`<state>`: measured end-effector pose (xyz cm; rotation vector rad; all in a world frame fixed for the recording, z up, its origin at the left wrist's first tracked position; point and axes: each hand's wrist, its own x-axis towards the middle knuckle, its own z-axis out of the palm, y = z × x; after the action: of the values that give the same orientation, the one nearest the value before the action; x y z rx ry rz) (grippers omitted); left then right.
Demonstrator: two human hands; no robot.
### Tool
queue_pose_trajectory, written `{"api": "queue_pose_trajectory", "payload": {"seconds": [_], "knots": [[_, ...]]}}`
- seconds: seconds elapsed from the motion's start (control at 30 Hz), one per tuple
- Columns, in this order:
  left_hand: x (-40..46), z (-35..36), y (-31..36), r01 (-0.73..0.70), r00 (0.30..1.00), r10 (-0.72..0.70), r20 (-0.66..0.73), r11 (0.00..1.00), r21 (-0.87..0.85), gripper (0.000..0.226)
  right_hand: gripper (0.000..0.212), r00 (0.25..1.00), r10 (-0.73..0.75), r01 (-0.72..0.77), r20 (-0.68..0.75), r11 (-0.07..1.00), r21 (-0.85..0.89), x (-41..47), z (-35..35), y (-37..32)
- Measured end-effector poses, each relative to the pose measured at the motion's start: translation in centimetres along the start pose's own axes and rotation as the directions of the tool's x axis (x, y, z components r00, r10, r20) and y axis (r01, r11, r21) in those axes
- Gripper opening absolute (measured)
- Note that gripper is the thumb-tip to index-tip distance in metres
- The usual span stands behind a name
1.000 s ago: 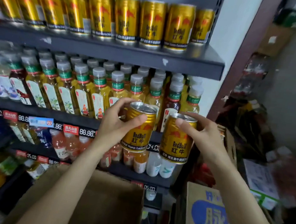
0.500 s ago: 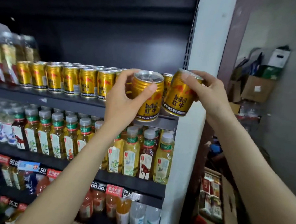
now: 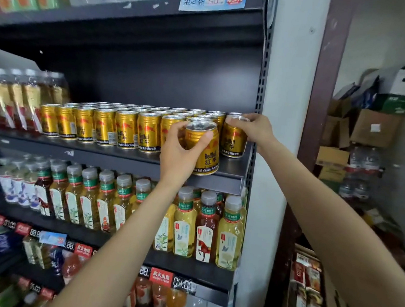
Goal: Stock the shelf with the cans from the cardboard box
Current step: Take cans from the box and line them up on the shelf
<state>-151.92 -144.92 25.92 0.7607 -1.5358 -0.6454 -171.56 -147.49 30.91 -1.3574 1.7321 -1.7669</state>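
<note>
Your left hand [image 3: 181, 148] grips a gold can [image 3: 203, 148] around its upper half, thumb across the front near the rim, fingers curled behind. The can stands upright at the front edge of the dark metal shelf [image 3: 228, 178], near its right end; whether its base rests on the shelf you cannot tell. Your right hand [image 3: 254, 128] holds a second gold can [image 3: 234, 137] by its top rim, fingertips curled over the lid. That can stands at the shelf's right end, beside the perforated upright [image 3: 261, 84]. Rows of matching cans [image 3: 105, 128] fill the shelf leftward. Bottled teas [image 3: 184, 226] line the shelf below.
</note>
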Motion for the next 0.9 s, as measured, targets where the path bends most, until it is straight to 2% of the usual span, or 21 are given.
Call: {"api": "queue_pose_trajectory", "payload": {"seconds": [0.1, 0.2, 0.3, 0.37, 0.43, 0.5, 0.57, 0.67, 0.8, 0.9], "knots": [[0.2, 0.2, -0.2, -0.018, 1.000, 0.018, 0.004, 0.999, 0.027, 0.058, 0.085, 1.000, -0.023, 0.022, -0.005, 0.998, -0.060, 0.7, 0.6, 0.7], [0.4, 0.5, -0.2, -0.012, 1.000, 0.011, 0.009, 0.999, 0.034, 0.059, 0.078, 0.998, -0.068, 0.066, -0.018, 0.994, -0.090, -0.3, 0.2, 0.3], [0.4, 1.2, 0.2, -0.021, 1.000, 0.021, 0.009, 0.999, 0.032, 0.059, 0.049, 0.976, -0.199, 0.202, -0.093, 0.979, 0.020, -4.1, -1.6, 0.1], [0.4, 2.0, 0.7, -0.039, 0.999, 0.038, 0.005, 0.999, 0.023, 0.057, 0.034, 0.960, -0.276, 0.278, -0.041, 0.958, 0.076, -7.0, -2.8, 0.5], [0.3, 3.1, 1.2, -0.070, 0.998, 0.070, 0.011, 0.997, 0.033, 0.055, 0.041, 0.939, -0.315, 0.303, 0.139, 0.948, 0.096, -9.4, -3.1, 1.2], [0.1, 4.3, 1.5, -0.093, 0.995, 0.091, 0.034, 0.994, 0.062, 0.055, 0.063, 0.915, -0.322, 0.330, 0.242, 0.944, 0.010, -10.2, -2.4, 1.6], [0.1, 5.1, 1.7, -0.080, 0.995, 0.075, 0.064, 0.994, 0.076, 0.057, 0.080, 0.921, -0.326, 0.349, 0.213, 0.934, -0.080, -9.6, -1.7, 1.9], [0.3, 4.8, 1.4, -0.116, 0.990, 0.104, 0.097, 0.985, 0.128, 0.057, 0.084, 0.942, -0.296, 0.310, 0.157, 0.948, -0.073, -8.6, -1.2, 2.0], [0.4, 2.2, -0.5, -0.250, 0.965, 0.263, -0.021, 0.939, 0.238, 0.044, 0.091, 0.951, -0.300, 0.307, 0.069, 0.940, -0.149, -7.8, 0.1, 2.3], [1.1, 0.7, -2.8, -0.178, 0.982, 0.188, -0.007, 0.939, 0.295, 0.053, 0.097, 0.940, -0.342, 0.327, 0.011, 0.887, -0.326, -7.2, 1.7, 2.0]]}}
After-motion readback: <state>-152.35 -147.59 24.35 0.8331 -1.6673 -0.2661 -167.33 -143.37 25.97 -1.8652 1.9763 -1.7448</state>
